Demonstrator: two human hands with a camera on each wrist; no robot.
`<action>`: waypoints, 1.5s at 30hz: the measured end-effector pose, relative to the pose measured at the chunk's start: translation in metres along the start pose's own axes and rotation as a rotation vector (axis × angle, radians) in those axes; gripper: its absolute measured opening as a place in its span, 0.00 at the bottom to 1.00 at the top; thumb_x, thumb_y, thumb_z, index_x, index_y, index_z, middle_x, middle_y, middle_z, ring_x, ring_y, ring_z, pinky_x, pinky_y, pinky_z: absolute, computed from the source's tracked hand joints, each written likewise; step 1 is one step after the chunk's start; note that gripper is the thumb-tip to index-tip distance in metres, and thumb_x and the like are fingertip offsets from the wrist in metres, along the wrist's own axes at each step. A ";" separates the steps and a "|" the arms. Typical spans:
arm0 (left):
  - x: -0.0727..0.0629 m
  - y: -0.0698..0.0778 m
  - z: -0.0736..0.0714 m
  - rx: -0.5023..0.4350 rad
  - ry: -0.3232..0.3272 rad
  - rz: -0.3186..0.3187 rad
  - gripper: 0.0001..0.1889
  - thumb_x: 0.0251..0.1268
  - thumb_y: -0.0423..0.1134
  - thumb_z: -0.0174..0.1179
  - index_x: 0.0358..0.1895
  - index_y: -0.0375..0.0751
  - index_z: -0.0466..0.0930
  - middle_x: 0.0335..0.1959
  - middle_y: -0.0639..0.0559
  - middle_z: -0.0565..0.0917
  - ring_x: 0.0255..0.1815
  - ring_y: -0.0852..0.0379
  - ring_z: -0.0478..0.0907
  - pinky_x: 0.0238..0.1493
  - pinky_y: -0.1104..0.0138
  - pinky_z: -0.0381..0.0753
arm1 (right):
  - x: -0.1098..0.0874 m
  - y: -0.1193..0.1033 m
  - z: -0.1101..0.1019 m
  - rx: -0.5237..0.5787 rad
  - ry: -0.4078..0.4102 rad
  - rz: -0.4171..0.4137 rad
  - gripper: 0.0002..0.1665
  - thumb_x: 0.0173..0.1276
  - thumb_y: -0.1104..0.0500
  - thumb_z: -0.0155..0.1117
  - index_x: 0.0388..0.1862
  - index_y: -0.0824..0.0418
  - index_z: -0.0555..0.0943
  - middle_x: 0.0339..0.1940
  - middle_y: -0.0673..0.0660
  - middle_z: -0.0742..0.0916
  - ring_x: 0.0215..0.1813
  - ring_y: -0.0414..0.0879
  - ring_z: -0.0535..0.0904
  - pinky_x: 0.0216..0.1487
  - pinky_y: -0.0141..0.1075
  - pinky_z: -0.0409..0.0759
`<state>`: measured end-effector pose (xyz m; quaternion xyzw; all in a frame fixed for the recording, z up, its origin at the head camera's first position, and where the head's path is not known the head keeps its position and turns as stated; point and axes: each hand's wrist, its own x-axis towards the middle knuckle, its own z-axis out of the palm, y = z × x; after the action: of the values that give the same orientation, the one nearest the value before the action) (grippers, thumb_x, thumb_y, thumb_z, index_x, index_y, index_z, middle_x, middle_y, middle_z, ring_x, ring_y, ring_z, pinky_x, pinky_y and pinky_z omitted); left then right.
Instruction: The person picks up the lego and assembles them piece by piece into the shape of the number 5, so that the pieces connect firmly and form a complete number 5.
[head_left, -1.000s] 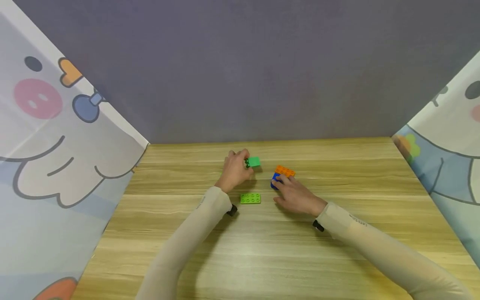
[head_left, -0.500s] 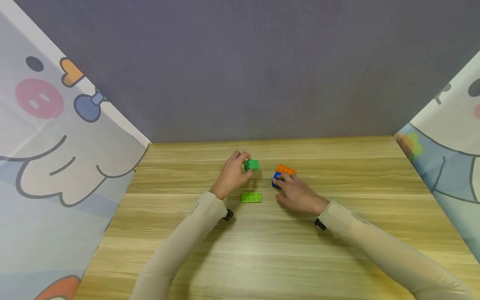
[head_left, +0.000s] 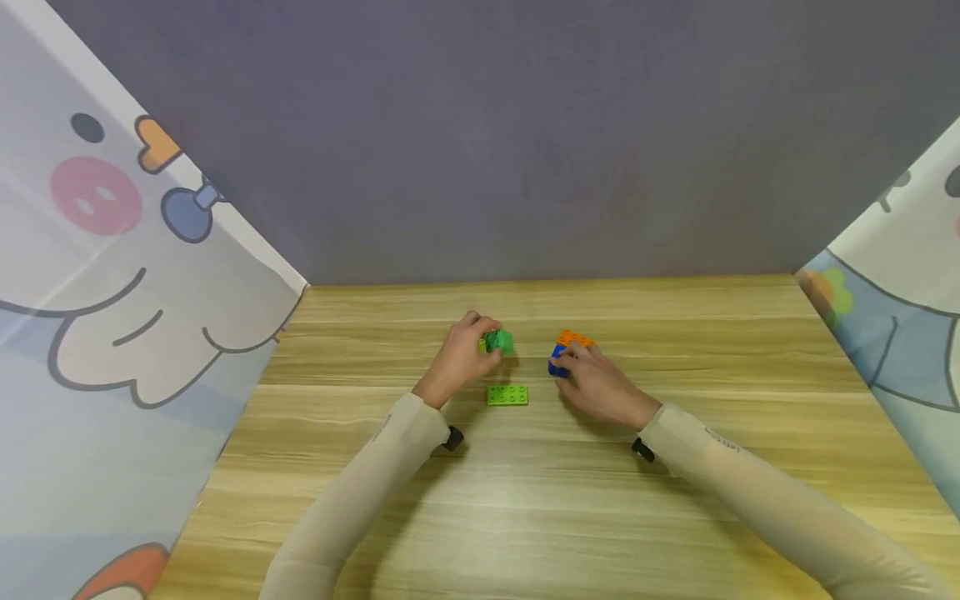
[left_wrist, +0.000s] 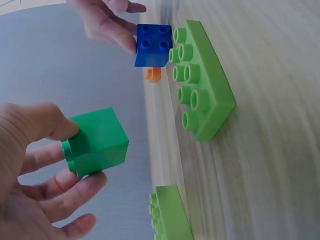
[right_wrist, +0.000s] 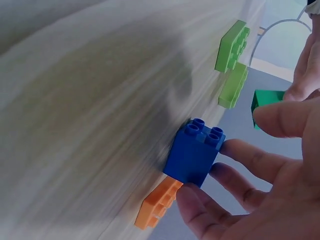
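My left hand (head_left: 459,357) pinches a green two-by-two toy brick (left_wrist: 102,140) between thumb and fingers, above the table. Its studs point back toward the palm in the left wrist view. My right hand (head_left: 600,387) rests its fingertips on a blue studded brick (right_wrist: 192,157), the thumb apart from it. That brick lies on its side, its studs (left_wrist: 154,37) facing the left hand. An orange brick (right_wrist: 155,205) lies right beside the blue one, partly behind the right fingers in the head view.
A light green eight-stud brick (head_left: 507,396) lies between the hands on the wooden table (head_left: 517,500). Another light green brick (left_wrist: 172,215) sits beneath the left hand. A grey panel (head_left: 540,150) rises behind the table, with cartoon-printed panels at both sides.
My left hand has drawn the green brick slightly nearer and turned it. The right hand stays by the blue brick, whose studded end now shows on its left.
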<state>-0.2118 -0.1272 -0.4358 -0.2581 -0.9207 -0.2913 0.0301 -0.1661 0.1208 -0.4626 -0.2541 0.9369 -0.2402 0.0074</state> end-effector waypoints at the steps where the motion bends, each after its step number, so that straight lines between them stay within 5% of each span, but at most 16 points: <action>1: -0.001 0.000 0.000 0.001 -0.001 0.009 0.19 0.60 0.35 0.63 0.54 0.36 0.77 0.41 0.48 0.73 0.39 0.49 0.75 0.40 0.62 0.76 | 0.000 0.000 0.000 0.010 0.007 0.010 0.21 0.68 0.57 0.60 0.57 0.66 0.78 0.51 0.58 0.76 0.51 0.55 0.70 0.52 0.48 0.74; 7: -0.006 0.002 0.000 0.006 -0.019 0.061 0.19 0.58 0.35 0.66 0.53 0.39 0.78 0.42 0.50 0.75 0.43 0.46 0.77 0.52 0.49 0.64 | 0.002 0.000 0.000 0.036 0.025 0.028 0.21 0.68 0.57 0.59 0.57 0.66 0.77 0.51 0.59 0.76 0.51 0.56 0.70 0.52 0.49 0.73; 15: -0.011 0.005 0.000 -0.004 -0.023 0.074 0.17 0.57 0.36 0.66 0.51 0.39 0.77 0.45 0.51 0.75 0.45 0.47 0.77 0.53 0.51 0.63 | 0.003 -0.001 -0.002 0.068 0.046 0.030 0.20 0.67 0.57 0.62 0.55 0.66 0.78 0.54 0.60 0.77 0.51 0.57 0.68 0.50 0.50 0.73; 27: -0.016 0.007 -0.002 -0.050 -0.062 0.110 0.17 0.58 0.38 0.67 0.50 0.39 0.78 0.45 0.52 0.74 0.43 0.52 0.76 0.44 0.66 0.78 | 0.012 -0.014 -0.006 0.203 0.245 -0.218 0.17 0.60 0.61 0.70 0.49 0.60 0.80 0.52 0.54 0.80 0.55 0.50 0.71 0.55 0.48 0.72; 37: -0.019 0.013 -0.003 -0.079 -0.077 0.165 0.15 0.57 0.37 0.67 0.47 0.40 0.77 0.44 0.54 0.74 0.43 0.55 0.76 0.45 0.62 0.79 | 0.015 -0.022 -0.001 0.312 0.213 -0.317 0.23 0.56 0.65 0.72 0.52 0.58 0.79 0.52 0.52 0.79 0.55 0.45 0.72 0.54 0.42 0.74; 45: -0.020 0.015 -0.002 -0.092 -0.072 0.203 0.14 0.57 0.37 0.68 0.46 0.41 0.77 0.43 0.54 0.75 0.43 0.51 0.75 0.44 0.57 0.79 | 0.016 -0.023 0.003 0.363 0.209 -0.323 0.24 0.56 0.67 0.72 0.52 0.58 0.79 0.54 0.52 0.78 0.55 0.46 0.73 0.52 0.49 0.75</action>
<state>-0.1876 -0.1269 -0.4299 -0.3616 -0.8759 -0.3190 0.0145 -0.1687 0.0944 -0.4531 -0.3684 0.8215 -0.4273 -0.0826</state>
